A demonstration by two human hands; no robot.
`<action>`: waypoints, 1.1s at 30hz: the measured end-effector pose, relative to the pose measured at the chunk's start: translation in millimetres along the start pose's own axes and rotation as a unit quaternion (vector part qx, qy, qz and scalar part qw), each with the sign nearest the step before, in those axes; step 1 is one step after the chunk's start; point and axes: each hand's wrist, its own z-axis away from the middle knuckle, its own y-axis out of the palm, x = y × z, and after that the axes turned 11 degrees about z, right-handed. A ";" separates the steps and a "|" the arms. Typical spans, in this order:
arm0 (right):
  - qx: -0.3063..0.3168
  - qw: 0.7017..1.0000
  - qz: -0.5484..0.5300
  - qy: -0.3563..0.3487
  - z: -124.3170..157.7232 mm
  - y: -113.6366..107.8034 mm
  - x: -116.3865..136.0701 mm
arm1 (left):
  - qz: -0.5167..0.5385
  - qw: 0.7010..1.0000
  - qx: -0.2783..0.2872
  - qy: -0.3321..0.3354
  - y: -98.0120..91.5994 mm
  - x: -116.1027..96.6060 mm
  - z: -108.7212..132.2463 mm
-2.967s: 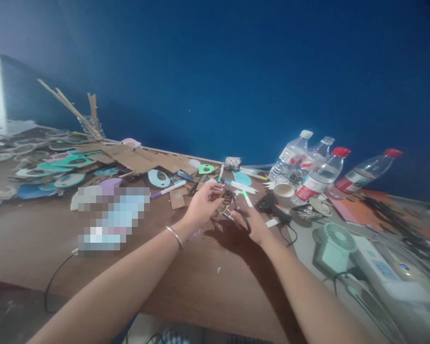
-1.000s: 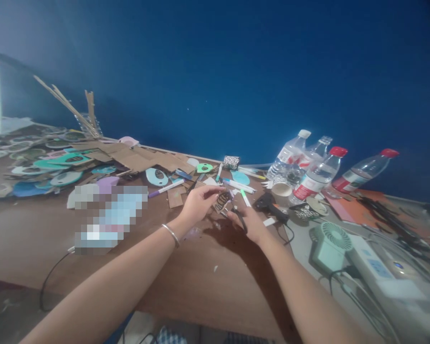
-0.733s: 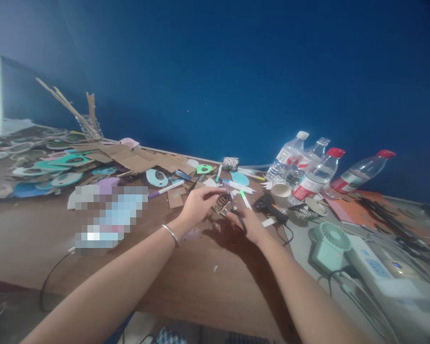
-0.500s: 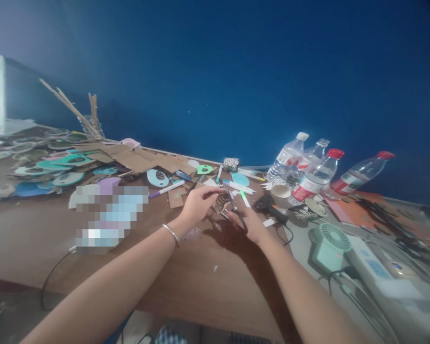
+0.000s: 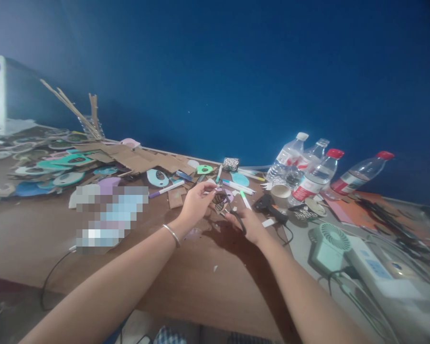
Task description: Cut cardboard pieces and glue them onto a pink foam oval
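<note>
My left hand, with a silver bangle on its wrist, pinches a small flat cut-out with a black pattern on it. My right hand is closed round the dark handles of a pair of scissors. The blades point up and left, against or just beside the cut-out; I cannot tell whether they touch it. Close behind the blades shows a lilac piece. Several markers lie just past my hands, among them a green-capped marker.
Cardboard sheets and painted cut-outs are heaped at the left. A black glue gun, several plastic bottles and a green fan stand at the right. A blurred-out object lies left of my arms.
My left fingers have shifted slightly up and left, and the patterned cut-out has turned a little. More of the lilac piece shows by the scissors. My right hand has barely moved.
</note>
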 end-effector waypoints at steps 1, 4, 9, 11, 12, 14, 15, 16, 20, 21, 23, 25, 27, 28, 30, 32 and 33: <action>0.000 1.000 -0.003 -0.001 0.3 -0.2 0.5 | 0.004 1.000 0.002 -0.002 0.0 0.0 -0.1; 0.002 1.000 -0.006 0.007 0.8 -0.3 0.8 | 0.033 0.999 0.001 0.000 0.2 2.2 -1.4; -0.002 1.000 0.000 0.014 0.4 0.3 -1.6 | 0.084 0.996 -0.039 -0.008 -1.0 11.6 -6.8; -0.005 1.000 0.002 0.012 0.5 0.2 -1.7 | 0.097 0.994 -0.046 -0.016 -2.1 14.4 -8.7; -0.006 1.000 0.002 0.009 0.6 0.1 -1.4 | 0.102 0.993 -0.047 -0.019 -2.7 15.1 -9.2; -0.005 1.000 0.001 0.005 0.8 0.3 -0.5 | 0.111 0.992 -0.048 -0.022 -3.4 15.4 -9.7; -0.005 1.000 0.000 0.003 0.8 0.7 0.0 | 0.116 0.992 -0.049 -0.024 -3.4 15.1 -9.6; -0.006 1.000 -0.002 0.004 0.7 1.4 0.4 | 0.122 0.991 -0.047 -0.025 -3.2 14.8 -9.4; -0.004 1.000 -0.017 0.004 -0.4 5.4 -0.2 | 0.114 0.993 -0.033 -0.019 -1.5 13.6 -7.8; -0.002 1.000 -0.020 0.001 -0.8 6.3 -0.9 | 0.102 0.994 -0.030 -0.014 -1.0 13.5 -7.4; -0.005 1.000 -0.020 -0.011 -1.4 7.7 -2.4 | 0.081 0.996 -0.027 -0.005 -0.5 13.5 -6.7; -0.014 1.000 -0.015 -0.022 -1.6 8.4 -3.6 | 0.069 0.997 -0.024 0.001 -0.5 13.6 -6.4; -0.017 0.999 -0.014 -0.027 -1.4 8.7 -4.3 | 0.066 0.998 -0.022 0.003 -0.8 13.9 -6.5; -0.015 0.999 -0.016 -0.026 -1.1 8.6 -4.4 | 0.065 0.998 -0.023 0.002 -0.9 14.0 -6.6; -0.015 0.999 -0.022 -0.019 -0.6 8.3 -4.4 | 0.063 0.998 -0.023 -0.001 -1.2 14.2 -6.8; -0.014 1.000 -0.023 -0.013 -0.2 7.5 -4.3 | 0.061 0.998 -0.024 -0.001 -1.3 14.0 -6.7; -0.013 1.000 -0.021 -0.012 -0.2 6.9 -4.2 | 0.061 0.998 -0.025 0.001 -1.2 13.7 -6.6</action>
